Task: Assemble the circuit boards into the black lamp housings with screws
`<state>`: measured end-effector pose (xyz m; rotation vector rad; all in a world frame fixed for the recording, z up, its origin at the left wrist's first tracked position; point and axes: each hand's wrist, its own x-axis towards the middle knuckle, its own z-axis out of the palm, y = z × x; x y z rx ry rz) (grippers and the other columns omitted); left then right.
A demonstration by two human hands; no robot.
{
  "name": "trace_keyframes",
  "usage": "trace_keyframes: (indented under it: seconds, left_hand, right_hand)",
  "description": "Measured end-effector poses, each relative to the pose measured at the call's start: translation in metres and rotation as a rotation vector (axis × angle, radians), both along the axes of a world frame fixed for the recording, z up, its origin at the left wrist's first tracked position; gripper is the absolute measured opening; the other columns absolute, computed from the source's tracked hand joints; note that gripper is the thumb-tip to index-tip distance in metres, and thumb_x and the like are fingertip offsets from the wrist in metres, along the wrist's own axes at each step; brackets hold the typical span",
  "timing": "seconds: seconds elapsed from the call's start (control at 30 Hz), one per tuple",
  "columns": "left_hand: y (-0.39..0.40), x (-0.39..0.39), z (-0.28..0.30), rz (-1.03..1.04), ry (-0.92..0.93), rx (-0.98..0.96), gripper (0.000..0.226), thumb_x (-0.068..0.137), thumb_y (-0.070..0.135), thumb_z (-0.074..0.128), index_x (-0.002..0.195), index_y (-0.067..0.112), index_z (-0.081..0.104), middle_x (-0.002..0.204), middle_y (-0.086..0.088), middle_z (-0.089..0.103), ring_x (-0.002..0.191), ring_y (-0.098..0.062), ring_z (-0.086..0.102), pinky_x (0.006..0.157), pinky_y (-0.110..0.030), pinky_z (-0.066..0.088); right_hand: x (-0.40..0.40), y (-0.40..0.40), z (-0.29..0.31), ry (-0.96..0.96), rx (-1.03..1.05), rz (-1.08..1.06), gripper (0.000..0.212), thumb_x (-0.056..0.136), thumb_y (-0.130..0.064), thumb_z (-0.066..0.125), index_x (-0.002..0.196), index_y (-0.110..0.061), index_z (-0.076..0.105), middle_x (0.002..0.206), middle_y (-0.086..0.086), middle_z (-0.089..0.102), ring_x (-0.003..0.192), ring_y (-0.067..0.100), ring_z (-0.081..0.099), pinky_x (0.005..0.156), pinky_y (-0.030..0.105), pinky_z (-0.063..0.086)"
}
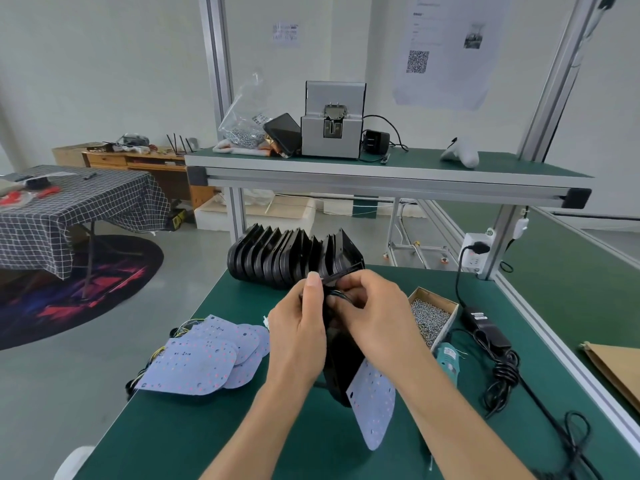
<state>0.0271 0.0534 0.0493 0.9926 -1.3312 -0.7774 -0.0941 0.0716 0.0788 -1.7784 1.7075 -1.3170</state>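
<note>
Centre frame: your left hand (298, 336) and right hand (375, 315) grip housing (341, 358) wiring; dangling board (374, 407) may snag, tearing leads.

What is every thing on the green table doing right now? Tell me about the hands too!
Left hand: gripping the held black housing.
Right hand: pinching wires at the housing's top.
Held black housing: lifted, upright.
Hanging circuit board: dangling below the housing.
Circuit board pile: lying flat, overlapping.
Housing row: standing on edge.
Screw box: open, full of screws.
Wall plug: plugged in.
</note>
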Motion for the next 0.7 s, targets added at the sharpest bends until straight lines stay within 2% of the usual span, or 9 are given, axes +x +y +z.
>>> trace_keyframes:
  seconds: [0.1, 0.2, 0.3, 0.4, 0.5, 0.6, 0.7]
  left_hand:
    - [0.001, 0.002, 0.001, -0.007, -0.011, -0.026, 0.055, 0.099, 0.063, 0.036, 0.067, 0.019, 0.044, 0.058, 0.013, 0.042, 0.059, -0.010, 0.038, 0.057, -0.029, 0.036]
    - [0.002, 0.004, 0.003, 0.013, -0.034, -0.047, 0.056, 0.099, 0.063, 0.035, 0.067, 0.019, 0.046, 0.058, 0.009, 0.043, 0.060, -0.012, 0.040, 0.058, -0.035, 0.037]
    - [0.002, 0.005, 0.002, 0.009, -0.081, -0.079, 0.057, 0.099, 0.062, 0.034, 0.077, 0.018, 0.062, 0.067, 0.003, 0.058, 0.071, -0.021, 0.054, 0.066, -0.044, 0.047]
    - [0.002, 0.002, 0.001, 0.012, -0.115, -0.073, 0.051, 0.097, 0.062, 0.034, 0.088, 0.027, 0.069, 0.075, 0.008, 0.066, 0.078, -0.015, 0.061, 0.070, -0.035, 0.049]
    - [-0.001, -0.001, -0.001, 0.025, -0.041, -0.083, 0.051, 0.097, 0.062, 0.034, 0.090, 0.028, 0.070, 0.090, 0.010, 0.066, 0.088, -0.009, 0.063, 0.076, -0.026, 0.047]
    - [-0.005, 0.000, -0.002, 0.038, 0.014, -0.105, 0.050, 0.099, 0.059, 0.033, 0.087, 0.025, 0.068, 0.101, 0.011, 0.062, 0.100, -0.014, 0.063, 0.085, -0.031, 0.048]
    - [-0.007, 0.000, 0.002, 0.016, -0.006, -0.127, 0.050, 0.101, 0.058, 0.034, 0.086, 0.025, 0.068, 0.102, 0.012, 0.061, 0.103, -0.013, 0.063, 0.086, -0.028, 0.048]
  right_hand:
    - [0.001, 0.002, -0.001, 0.011, -0.061, 0.012, 0.010, 0.092, -0.021, 0.077, 0.096, -0.029, 0.079, 0.086, -0.023, 0.075, 0.084, -0.003, 0.071, 0.076, 0.017, 0.053]
    - [0.002, 0.003, 0.000, 0.054, -0.105, 0.041, 0.010, 0.093, -0.019, 0.076, 0.095, -0.028, 0.080, 0.088, -0.026, 0.074, 0.083, 0.000, 0.070, 0.072, 0.012, 0.049]
    - [0.002, 0.001, 0.002, 0.091, -0.089, 0.057, 0.009, 0.093, -0.019, 0.074, 0.090, -0.026, 0.079, 0.081, -0.021, 0.073, 0.078, 0.002, 0.067, 0.066, 0.010, 0.045]
    - [0.008, -0.002, -0.001, 0.068, -0.085, -0.069, 0.012, 0.090, -0.025, 0.076, 0.078, -0.024, 0.072, 0.072, -0.017, 0.070, 0.075, 0.000, 0.063, 0.062, 0.009, 0.041]
    - [0.012, -0.002, -0.006, -0.031, -0.090, -0.174, 0.021, 0.087, -0.039, 0.079, 0.073, -0.028, 0.068, 0.073, -0.019, 0.070, 0.071, 0.003, 0.063, 0.061, 0.016, 0.044]
    - [0.016, 0.006, -0.015, 0.106, -0.174, -0.151, 0.022, 0.095, -0.037, 0.072, 0.076, -0.027, 0.065, 0.067, -0.015, 0.064, 0.067, 0.010, 0.058, 0.058, 0.019, 0.038]
    - [0.018, 0.012, -0.018, 0.131, -0.239, -0.072, 0.016, 0.099, -0.034, 0.065, 0.084, -0.032, 0.062, 0.075, -0.016, 0.062, 0.071, 0.008, 0.059, 0.060, 0.020, 0.042]
